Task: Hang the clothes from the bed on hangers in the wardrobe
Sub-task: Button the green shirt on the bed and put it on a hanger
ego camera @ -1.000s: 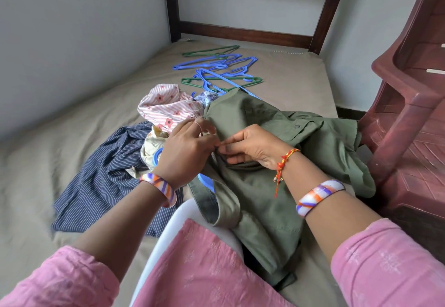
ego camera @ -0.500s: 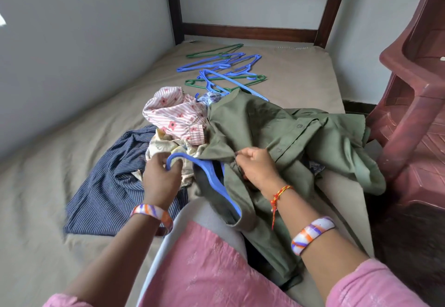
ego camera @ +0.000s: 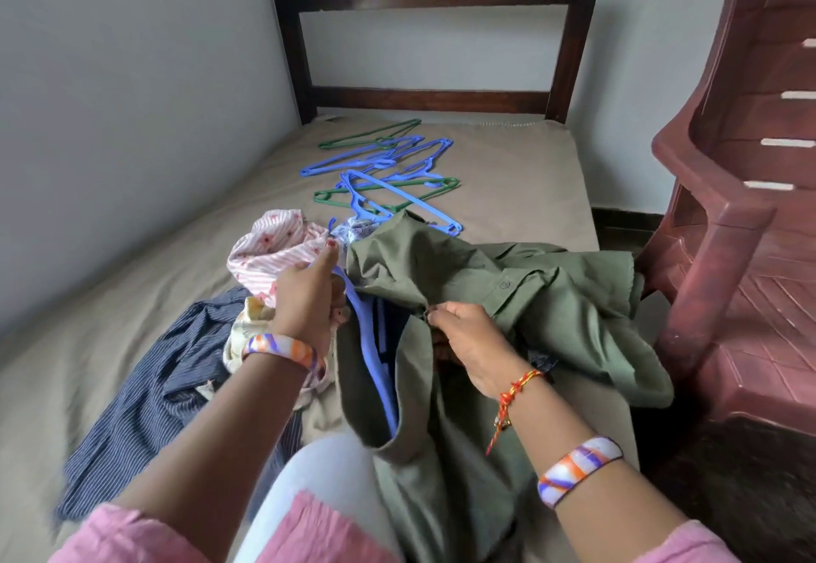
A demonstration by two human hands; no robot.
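Left hand [ego camera: 309,297] grips the blue hanger [ego camera: 375,368], its arm inside the olive-green shirt [ego camera: 485,297] at the bed's [ego camera: 521,191] six o'clock; right hand [ego camera: 468,337] pinches the shirt's front edge.

I can't see the blue hanger's [ego camera: 373,355] lower arm: the green shirt [ego camera: 508,293] swallows it. At three o'clock the frame edge crops the maroon chair [ego camera: 750,218].

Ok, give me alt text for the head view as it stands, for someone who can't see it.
A person's left hand grips a blue hanger partly inside an olive green shirt, while the right hand pinches the shirt's front edge. More clothes and spare hangers lie on the bed; a maroon plastic chair stands beside it.
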